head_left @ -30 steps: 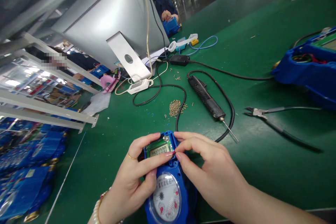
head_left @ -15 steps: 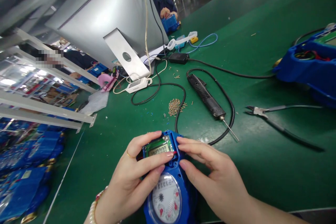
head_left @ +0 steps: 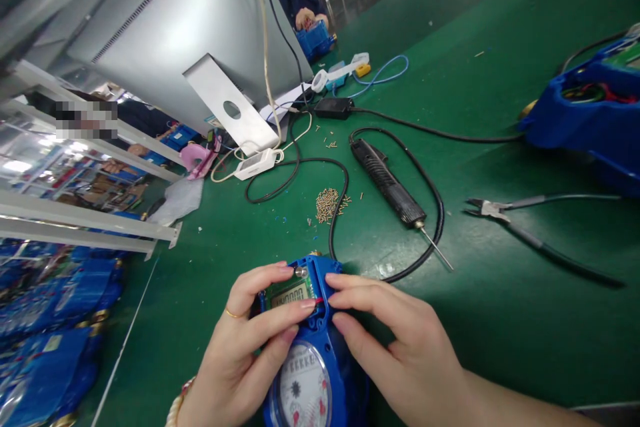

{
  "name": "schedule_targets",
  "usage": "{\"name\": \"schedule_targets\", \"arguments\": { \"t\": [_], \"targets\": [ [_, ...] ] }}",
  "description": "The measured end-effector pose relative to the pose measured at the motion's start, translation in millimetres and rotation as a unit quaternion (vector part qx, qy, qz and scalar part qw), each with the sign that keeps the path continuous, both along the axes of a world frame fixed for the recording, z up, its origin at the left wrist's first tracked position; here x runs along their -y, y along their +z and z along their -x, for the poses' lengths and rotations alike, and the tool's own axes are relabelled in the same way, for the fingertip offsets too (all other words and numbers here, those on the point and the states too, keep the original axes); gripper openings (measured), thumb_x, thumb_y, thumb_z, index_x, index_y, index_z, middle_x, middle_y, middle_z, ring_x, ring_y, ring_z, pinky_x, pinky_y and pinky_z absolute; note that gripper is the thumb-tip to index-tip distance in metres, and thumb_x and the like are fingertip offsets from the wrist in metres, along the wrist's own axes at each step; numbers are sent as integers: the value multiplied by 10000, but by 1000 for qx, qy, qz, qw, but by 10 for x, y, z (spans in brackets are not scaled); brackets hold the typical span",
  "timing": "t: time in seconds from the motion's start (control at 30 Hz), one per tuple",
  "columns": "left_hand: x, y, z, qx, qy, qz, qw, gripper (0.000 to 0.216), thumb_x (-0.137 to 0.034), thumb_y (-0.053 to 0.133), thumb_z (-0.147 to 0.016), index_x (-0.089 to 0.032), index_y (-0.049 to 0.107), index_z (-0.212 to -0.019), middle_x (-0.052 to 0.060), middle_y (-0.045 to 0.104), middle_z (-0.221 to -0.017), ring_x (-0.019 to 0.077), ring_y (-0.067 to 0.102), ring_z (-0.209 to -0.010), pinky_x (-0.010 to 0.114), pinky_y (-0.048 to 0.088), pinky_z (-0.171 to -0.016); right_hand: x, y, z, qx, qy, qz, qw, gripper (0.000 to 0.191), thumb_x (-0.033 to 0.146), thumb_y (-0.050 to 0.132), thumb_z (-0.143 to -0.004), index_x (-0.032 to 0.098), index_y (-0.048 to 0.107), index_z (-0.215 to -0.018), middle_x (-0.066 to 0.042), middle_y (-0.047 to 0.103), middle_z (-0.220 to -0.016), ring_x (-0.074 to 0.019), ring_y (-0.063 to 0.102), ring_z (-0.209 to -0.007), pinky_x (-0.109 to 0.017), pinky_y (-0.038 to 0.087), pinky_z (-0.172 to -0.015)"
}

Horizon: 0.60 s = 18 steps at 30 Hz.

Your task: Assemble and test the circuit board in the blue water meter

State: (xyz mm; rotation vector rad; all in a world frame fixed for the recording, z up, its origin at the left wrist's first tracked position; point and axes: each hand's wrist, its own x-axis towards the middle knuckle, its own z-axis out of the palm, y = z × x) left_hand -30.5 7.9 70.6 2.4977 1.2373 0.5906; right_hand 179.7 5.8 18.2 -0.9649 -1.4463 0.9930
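A blue water meter (head_left: 320, 353) with a round dial and a small LCD display (head_left: 289, 295) lies on the green bench in front of me. My left hand (head_left: 245, 353), with a gold ring, wraps the meter's left side, its fingers lying across the display module. My right hand (head_left: 395, 347) grips the right side, fingertips pressed at the display's right edge beside a small red wire.
A black electric screwdriver (head_left: 387, 187) with its cable lies beyond the meter, next to a pile of brass screws (head_left: 327, 203). Pliers (head_left: 505, 213) lie to the right, another blue meter (head_left: 590, 113) at far right. A monitor's back (head_left: 200, 33) stands at left; a co-worker's hand (head_left: 305, 17) is far off.
The view has tilted down and left a little. Both hands have stayed on the meter; my right fingers have slid closer along the display's right edge.
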Motion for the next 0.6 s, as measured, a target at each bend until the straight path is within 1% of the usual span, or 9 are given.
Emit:
{"name": "schedule_targets", "arguments": {
  "t": [0.1, 0.27, 0.4, 0.6],
  "targets": [
    [6, -24, 22, 1, 6, -9, 1000, 454, 29, 461, -844, -270, 571, -1168, 53, 415, -1341, 212, 405, -1243, 398, 373, -1041, 3, -2, 9, 11, 2, -30, 999, 151, 110, 600, -806, 180, 677, -914, -30, 721, -1038, -119, 668, -982, -175, 511, -910],
    [22, -36, 24, -3, 6, -16, 1000, 449, 7, 458, -847, -277, 557, -1180, 59, 418, -1343, 236, 409, -1240, 449, 387, -1031, 6, 56, 14, 28, -4, -7, 1000, 170, 132, 603, -809, 210, 705, -922, -9, 710, -1072, -115, 665, -986, -173, 516, -908],
    [21, -22, -10, -5, -1, -19, 1000, 445, 11, 466, -841, -264, 557, -1179, 64, 411, -1340, 241, 392, -1253, 440, 379, -1032, 7, 121, 16, 50, -7, -9, 999, 200, 128, 584, -811, 210, 720, -931, -16, 709, -1067, -115, 663, -989, -158, 520, -897],
    [11, -27, -50, 4, 1, -22, 1000, 439, 17, 464, -846, -256, 562, -1175, 65, 416, -1327, 239, 391, -1253, 436, 364, -1036, 51, 142, 24, 91, -9, 12, 996, 216, 166, 574, -828, 238, 712, -976, -16, 686, -1127, -150, 657, -1018, -223, 535, -915]
  ]
}}
